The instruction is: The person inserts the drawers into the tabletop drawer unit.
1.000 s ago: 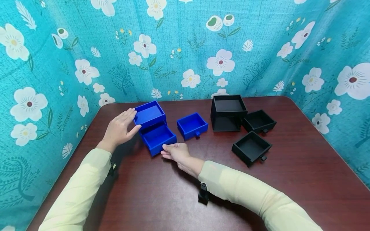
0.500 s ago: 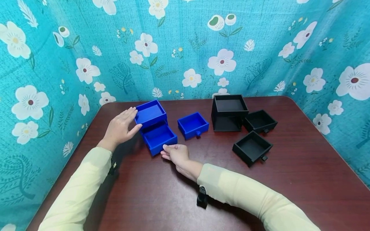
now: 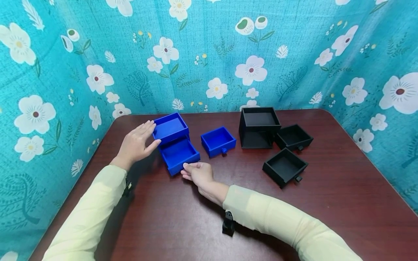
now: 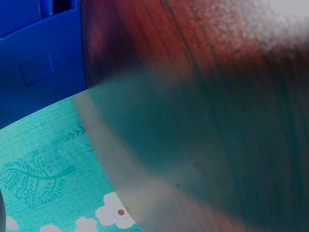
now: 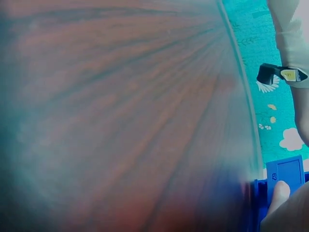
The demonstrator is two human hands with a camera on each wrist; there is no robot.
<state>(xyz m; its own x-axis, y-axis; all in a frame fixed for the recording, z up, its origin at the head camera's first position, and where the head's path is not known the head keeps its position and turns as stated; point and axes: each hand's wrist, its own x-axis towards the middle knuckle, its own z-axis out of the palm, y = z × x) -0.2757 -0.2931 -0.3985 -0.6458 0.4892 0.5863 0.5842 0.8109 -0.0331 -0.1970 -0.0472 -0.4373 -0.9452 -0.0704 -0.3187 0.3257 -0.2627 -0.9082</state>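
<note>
A blue cabinet [image 3: 170,127] stands at the table's back left, its side also filling the top left of the left wrist view [image 4: 38,63]. My left hand [image 3: 137,143] lies flat against its left side, fingers straight. A blue drawer [image 3: 179,152] sticks halfway out of the cabinet's lower slot. My right hand [image 3: 195,171] holds that drawer's front with curled fingers, which hide the knob. In the right wrist view a fingertip [image 5: 279,192] rests on the drawer's blue corner [image 5: 287,174]. A second blue drawer [image 3: 218,140] lies loose to the right.
A black cabinet [image 3: 258,127] stands at the back centre. One black drawer [image 3: 293,137] sits right of it and another [image 3: 284,166] nearer me. The dark wooden table [image 3: 326,203] is walled by a teal flowered curtain [image 3: 209,54].
Hardly anything differs. The half-open blue drawer and my right hand have edged a trace toward the cabinet. The left hand keeps its place.
</note>
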